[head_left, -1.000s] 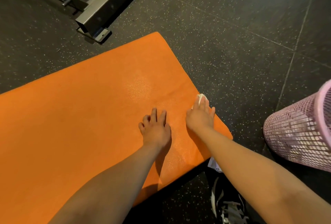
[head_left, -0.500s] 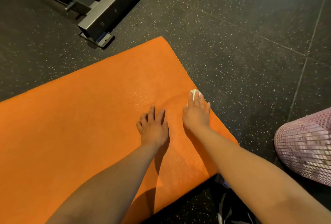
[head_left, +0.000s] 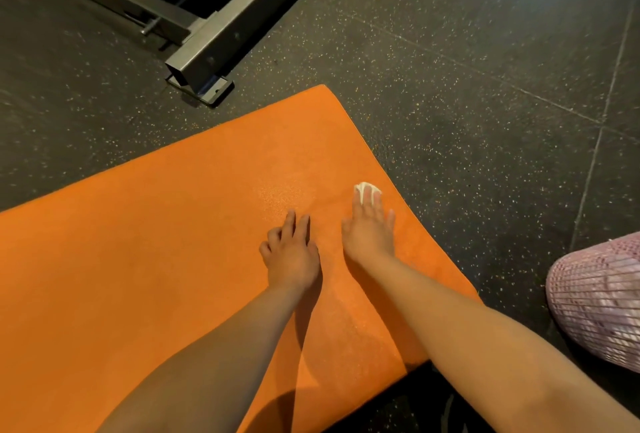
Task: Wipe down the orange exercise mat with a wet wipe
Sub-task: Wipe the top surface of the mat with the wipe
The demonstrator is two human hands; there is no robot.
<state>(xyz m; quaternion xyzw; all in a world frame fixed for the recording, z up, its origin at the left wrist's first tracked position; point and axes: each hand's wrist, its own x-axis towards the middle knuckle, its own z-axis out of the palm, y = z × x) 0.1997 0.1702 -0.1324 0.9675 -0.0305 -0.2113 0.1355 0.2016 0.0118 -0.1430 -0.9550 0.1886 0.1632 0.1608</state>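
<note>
The orange exercise mat (head_left: 156, 242) lies flat on the dark speckled floor and fills the lower left of the view. My right hand (head_left: 370, 228) presses a white wet wipe (head_left: 366, 188) onto the mat with straight fingers, close to the mat's right edge. Only the wipe's front end shows past my fingertips. My left hand (head_left: 291, 252) rests flat on the mat just left of the right hand, fingers spread and slightly bent, holding nothing. A damp sheen shows on the mat around both hands.
A grey metal machine frame (head_left: 207, 48) stands on the floor just beyond the mat's far corner. A pink mesh basket (head_left: 599, 301) lies at the right edge. Dark speckled floor (head_left: 485, 103) spreads to the right of the mat.
My right hand has slid the wipe forward along the mat's right edge. My left hand stays planted in about the same spot. The camera has tilted up, showing more of the metal frame.
</note>
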